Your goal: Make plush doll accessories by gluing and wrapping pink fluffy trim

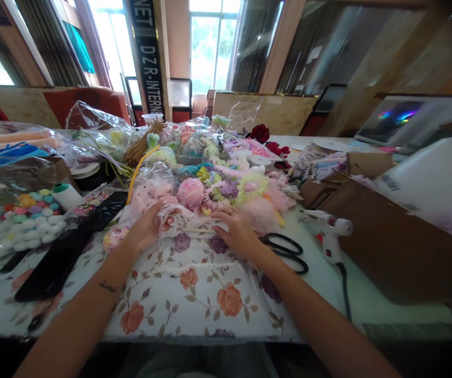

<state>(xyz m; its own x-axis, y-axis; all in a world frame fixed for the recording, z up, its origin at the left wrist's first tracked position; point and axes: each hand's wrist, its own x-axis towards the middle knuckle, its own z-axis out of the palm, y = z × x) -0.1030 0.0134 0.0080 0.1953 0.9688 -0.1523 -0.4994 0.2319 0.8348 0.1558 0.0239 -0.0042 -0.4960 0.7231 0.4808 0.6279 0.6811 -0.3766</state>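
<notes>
A strip of floral fabric (188,223) is pinned flat on the bench (359,294) by both hands, the left hand (147,228) curled gripping its end, the right hand (238,231) pressed open; scissors (286,252) lie beside the right.

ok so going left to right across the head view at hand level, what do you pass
clear bag of white and coloured pom-poms → long black flat strip → left hand on the pale fabric bundle → right hand → black-handled scissors → white hot glue gun → brown cardboard box
</notes>
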